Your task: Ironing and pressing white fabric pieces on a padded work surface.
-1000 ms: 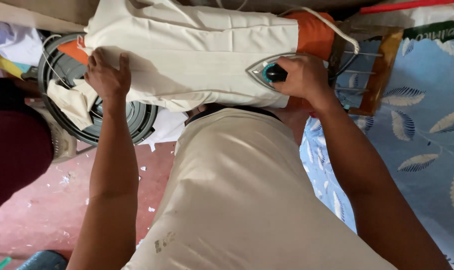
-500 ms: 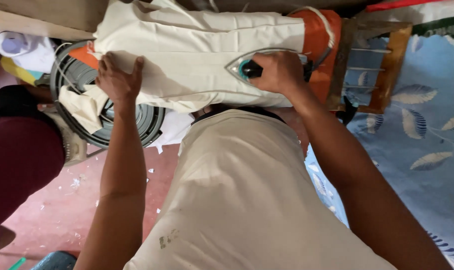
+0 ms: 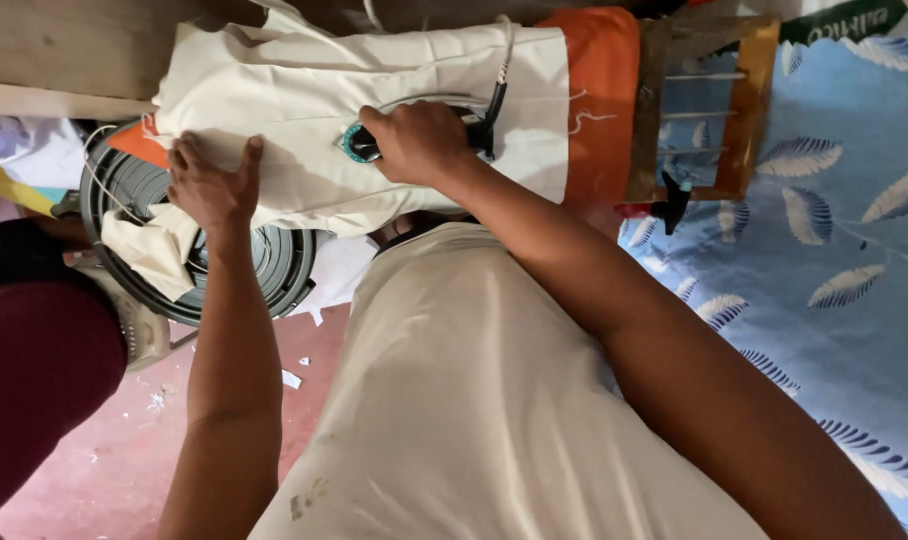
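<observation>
A cream garment (image 3: 304, 95) lies spread over an orange-covered ironing board (image 3: 599, 95). My right hand (image 3: 414, 140) grips the handle of an electric iron (image 3: 359, 145), whose teal and black tip pokes out to the left of my fingers. The iron rests flat on the garment near its middle. A white cord (image 3: 506, 45) runs up from the iron's back end. My left hand (image 3: 212, 185) presses flat on the garment's left end, fingers spread, holding the cloth down.
A round black fan grille (image 3: 274, 265) sits below the board's left end, with a loose cream cloth (image 3: 154, 250) draped on it. A wooden rack (image 3: 729, 110) stands right of the board. Blue feather-print fabric (image 3: 834, 240) covers the right side. A maroon shape (image 3: 34, 370) lies lower left.
My right hand has slid the iron leftward along the garment toward my left hand. The left hand stays pressed on the cloth's left end.
</observation>
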